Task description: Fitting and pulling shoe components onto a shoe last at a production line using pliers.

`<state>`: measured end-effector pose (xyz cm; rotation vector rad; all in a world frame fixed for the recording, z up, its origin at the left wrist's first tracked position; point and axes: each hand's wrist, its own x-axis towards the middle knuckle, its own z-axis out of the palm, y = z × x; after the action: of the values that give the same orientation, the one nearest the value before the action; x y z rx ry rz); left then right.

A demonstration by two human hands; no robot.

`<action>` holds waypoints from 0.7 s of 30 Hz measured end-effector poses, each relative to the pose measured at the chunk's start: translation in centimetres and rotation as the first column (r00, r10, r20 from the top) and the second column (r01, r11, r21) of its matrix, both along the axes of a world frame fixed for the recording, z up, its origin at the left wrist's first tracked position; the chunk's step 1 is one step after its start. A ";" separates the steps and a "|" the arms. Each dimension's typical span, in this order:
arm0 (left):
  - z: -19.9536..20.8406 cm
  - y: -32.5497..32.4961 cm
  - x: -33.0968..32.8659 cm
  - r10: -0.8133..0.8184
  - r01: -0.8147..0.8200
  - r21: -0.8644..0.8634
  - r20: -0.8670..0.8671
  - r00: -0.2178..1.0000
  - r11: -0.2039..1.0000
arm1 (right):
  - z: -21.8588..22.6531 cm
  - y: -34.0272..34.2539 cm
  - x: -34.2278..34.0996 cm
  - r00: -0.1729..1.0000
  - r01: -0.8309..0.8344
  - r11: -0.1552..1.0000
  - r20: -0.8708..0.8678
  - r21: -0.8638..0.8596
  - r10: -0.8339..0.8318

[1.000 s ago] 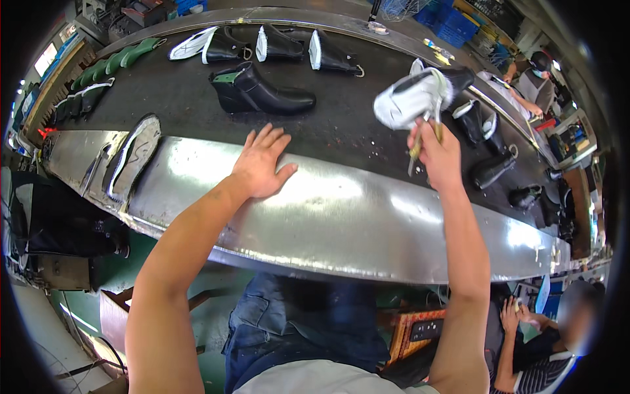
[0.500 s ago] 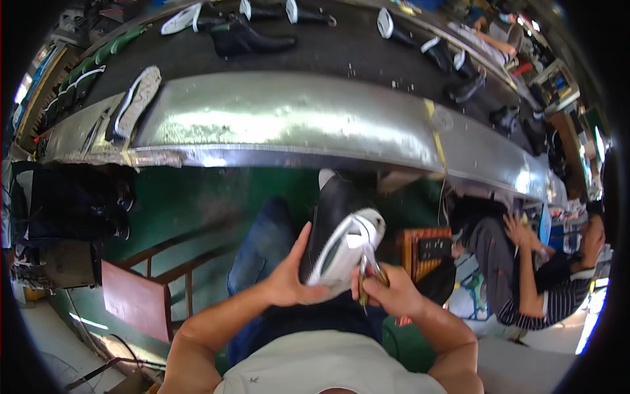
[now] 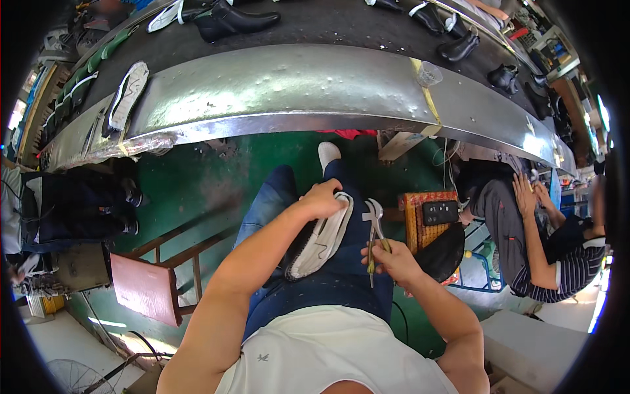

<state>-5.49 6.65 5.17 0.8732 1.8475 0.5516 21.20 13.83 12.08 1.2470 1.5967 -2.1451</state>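
Above the hands runs a curved steel bench edge with a black belt carrying black boots. A red stool stands to their left.

A green floor lies beneath a long, curved steel tabletop edging a dark conveyor belt. A reddish wooden stool stands left, in bright daylight.

The metal bench edge hangs close above the knees, so there is little room to lift up. A wooden stool blocks the left. A cushioned seat and another person crowd the right.
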 end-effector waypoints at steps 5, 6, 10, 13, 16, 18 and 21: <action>1.6 -5.1 -1.7 0.102 -0.159 0.305 0.193 0.976 0.939 | 2.5 -0.4 -1.4 0.952 -0.304 0.924 0.027 0.231 0.306; 2.4 -7.2 -2.0 0.128 -0.194 0.464 0.172 0.977 0.864 | 3.1 -0.8 -2.0 0.925 -0.363 0.876 0.009 0.318 0.381; 5.1 -13.5 -2.4 0.341 -0.375 0.710 0.199 0.919 0.596 | 4.2 -2.4 -5.2 0.807 -0.480 0.795 -0.170 0.370 0.566; 5.5 -16.4 -2.0 0.468 -0.382 0.769 0.122 0.875 0.513 | 4.1 -3.6 -8.7 0.731 -0.537 0.768 -0.262 0.349 0.630; 5.0 -18.0 -2.0 0.517 -0.435 0.760 0.154 0.842 0.483 | 3.8 -4.6 -11.9 0.672 -0.629 0.719 -0.258 0.296 0.694; 4.9 -18.9 -2.1 0.540 -0.468 0.763 0.188 0.820 0.445 | 3.8 -5.0 -13.6 0.652 -0.669 0.693 -0.234 0.269 0.721; 5.0 -19.7 -3.0 0.565 -0.416 0.699 0.021 0.825 0.582 | 3.7 -5.3 -15.3 0.654 -0.657 0.718 -0.300 0.229 0.695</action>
<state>-8.45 -13.06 10.18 0.8794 2.1103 1.6457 5.85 8.56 15.73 0.1419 1.9203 -1.8460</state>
